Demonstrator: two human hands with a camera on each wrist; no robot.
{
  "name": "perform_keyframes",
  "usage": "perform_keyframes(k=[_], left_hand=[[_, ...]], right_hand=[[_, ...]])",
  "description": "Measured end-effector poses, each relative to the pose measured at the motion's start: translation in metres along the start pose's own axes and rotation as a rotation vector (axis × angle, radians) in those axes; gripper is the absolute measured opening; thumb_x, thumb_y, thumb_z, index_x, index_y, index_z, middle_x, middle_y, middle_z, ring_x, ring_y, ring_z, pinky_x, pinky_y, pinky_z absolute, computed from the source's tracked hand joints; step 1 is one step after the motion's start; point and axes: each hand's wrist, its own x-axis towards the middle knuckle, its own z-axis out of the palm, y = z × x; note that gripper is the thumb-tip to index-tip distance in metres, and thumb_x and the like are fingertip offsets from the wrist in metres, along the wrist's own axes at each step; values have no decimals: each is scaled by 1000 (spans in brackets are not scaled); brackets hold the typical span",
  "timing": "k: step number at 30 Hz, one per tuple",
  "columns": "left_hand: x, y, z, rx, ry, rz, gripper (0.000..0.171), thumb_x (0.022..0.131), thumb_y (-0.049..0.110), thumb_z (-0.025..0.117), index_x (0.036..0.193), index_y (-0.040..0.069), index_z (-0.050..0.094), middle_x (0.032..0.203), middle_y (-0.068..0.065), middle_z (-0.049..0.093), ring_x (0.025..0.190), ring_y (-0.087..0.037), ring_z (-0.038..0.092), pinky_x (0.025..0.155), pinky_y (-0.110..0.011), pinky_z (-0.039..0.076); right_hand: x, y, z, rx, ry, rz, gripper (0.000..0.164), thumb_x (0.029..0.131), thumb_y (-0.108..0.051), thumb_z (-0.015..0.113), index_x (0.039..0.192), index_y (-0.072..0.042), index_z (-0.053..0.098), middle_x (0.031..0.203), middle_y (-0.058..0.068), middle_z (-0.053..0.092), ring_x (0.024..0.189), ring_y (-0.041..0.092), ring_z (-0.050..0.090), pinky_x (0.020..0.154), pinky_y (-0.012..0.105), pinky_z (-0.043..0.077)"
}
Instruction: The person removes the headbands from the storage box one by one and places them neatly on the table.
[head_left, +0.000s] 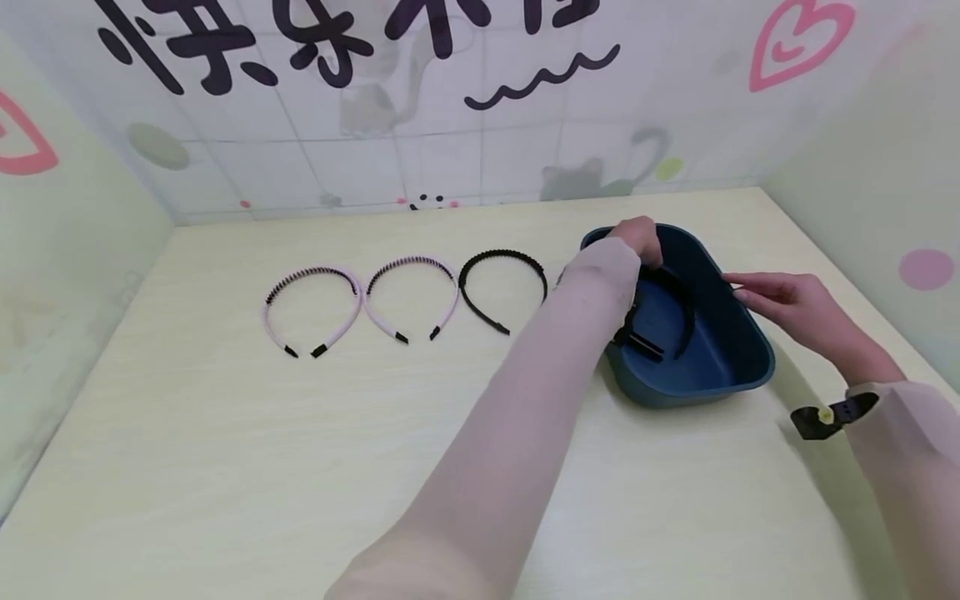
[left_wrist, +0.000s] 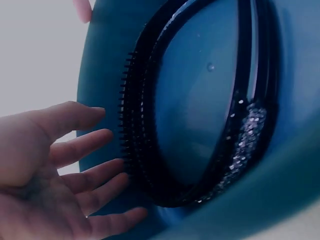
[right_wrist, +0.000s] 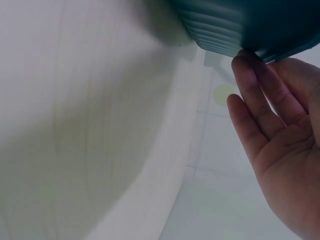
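Note:
A dark blue plastic bin point(head_left: 738, 354) stands at the right of the table. My left hand point(head_left: 639, 237) reaches down into it over the far rim. In the left wrist view the fingers of that hand point(left_wrist: 95, 172) are spread and hold nothing, right beside several black headbands point(left_wrist: 137, 125). One headband in there has a silvery glitter section point(left_wrist: 245, 142), and another has comb teeth. My right hand point(head_left: 795, 308) is at the bin's right side; in the right wrist view its extended fingers point(right_wrist: 252, 82) touch the outer wall.
Two pale lilac headbands with black teeth point(head_left: 352, 325) point(head_left: 450, 312) and a black headband point(head_left: 498, 252) lie in a row on the table point(head_left: 300, 467). My left sleeve point(head_left: 517, 417) crosses the middle and partly hides the row's right end. A printed wall point(head_left: 480, 158) closes off the back.

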Motion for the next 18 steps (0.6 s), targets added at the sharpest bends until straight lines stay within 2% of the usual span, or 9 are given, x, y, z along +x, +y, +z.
perform_keyframes(k=[5,9,13,18], left_hand=[[8,-1,4,-1,-46,5,0,90,11,51,90,11,52,98,-1,45,77,-14,38,60,-23,28],[17,-1,8,29,-60,-25,5,91,11,50,86,12,52,100,0,45,77,-13,38,59,-22,29],[28,-3,12,92,-55,-43,3,91,13,52,91,12,55,103,1,45,81,-13,38,61,-23,29],[36,-4,14,56,-16,-79,11,91,12,54,99,13,62,111,2,50,85,-13,40,63,-23,32]], right_hand=[[0,0,1,-3,3,4,34,92,-13,56,123,2,56,99,-30,54,88,-15,52,73,4,38],[0,-2,1,6,5,-2,34,92,-13,56,122,3,56,99,-30,55,88,-14,52,73,4,39],[0,-3,1,11,1,-3,34,92,-13,56,122,3,56,99,-30,55,88,-14,52,73,4,39],[0,-2,1,12,2,-6,34,92,-13,56,122,3,56,99,-29,55,88,-14,52,73,4,39]])
